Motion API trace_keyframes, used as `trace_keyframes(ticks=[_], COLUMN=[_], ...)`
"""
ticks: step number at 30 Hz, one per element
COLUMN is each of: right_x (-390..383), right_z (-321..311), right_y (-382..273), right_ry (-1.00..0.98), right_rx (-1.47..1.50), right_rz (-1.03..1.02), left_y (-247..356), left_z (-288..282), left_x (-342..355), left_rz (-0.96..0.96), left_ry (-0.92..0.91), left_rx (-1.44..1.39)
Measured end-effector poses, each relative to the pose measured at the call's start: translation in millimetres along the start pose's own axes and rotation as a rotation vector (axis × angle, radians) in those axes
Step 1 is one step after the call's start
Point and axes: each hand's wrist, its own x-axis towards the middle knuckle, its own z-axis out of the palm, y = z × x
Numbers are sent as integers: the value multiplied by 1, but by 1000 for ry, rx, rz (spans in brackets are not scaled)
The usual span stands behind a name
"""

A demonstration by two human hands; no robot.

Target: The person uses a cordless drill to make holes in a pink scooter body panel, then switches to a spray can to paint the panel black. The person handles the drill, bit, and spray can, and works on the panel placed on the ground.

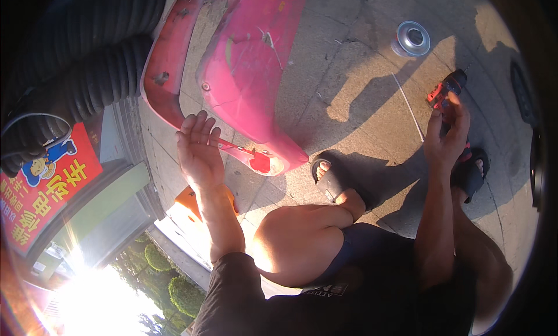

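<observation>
A large pink plastic panel (247, 74), scuffed and with a cracked or scratched patch, stands on the paving in front of me. Its curved outer section (168, 57) lies to the left. My left hand (200, 153) is raised at the lower edge of this panel, palm showing and fingers stretched out, with nothing in it. Whether it touches the panel I cannot tell. On the right, my right hand (446, 132) closes around a red and black cordless drill (439, 96). The fingers and palm hide most of the drill's handle.
A round metal-topped can (412, 38) stands at the upper right. A thin pale rod (408, 106) lies on the paving. An orange object (189, 203) is below my left hand. Black ribbed hoses (81, 74) and a red sign (55, 188) fill the left side.
</observation>
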Motion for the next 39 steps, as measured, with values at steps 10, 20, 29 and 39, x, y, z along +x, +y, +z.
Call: trace_keyframes(ticks=[10,20,29,39], right_x=[-22,13,-9,3], right_z=[60,130,191,178], right_y=[-219,-104,-127,-133], right_ry=[-793,-438,-536,-544], right_rx=[1013,860,841,853], right_rz=[-166,667,518,476], left_y=[29,82,56,25], left_z=[32,100,137,138], left_x=[-95,-127,-39,-27], left_rz=[243,202,215,93], left_ry=[-33,-22,123,8], left_rx=[117,624,784,861])
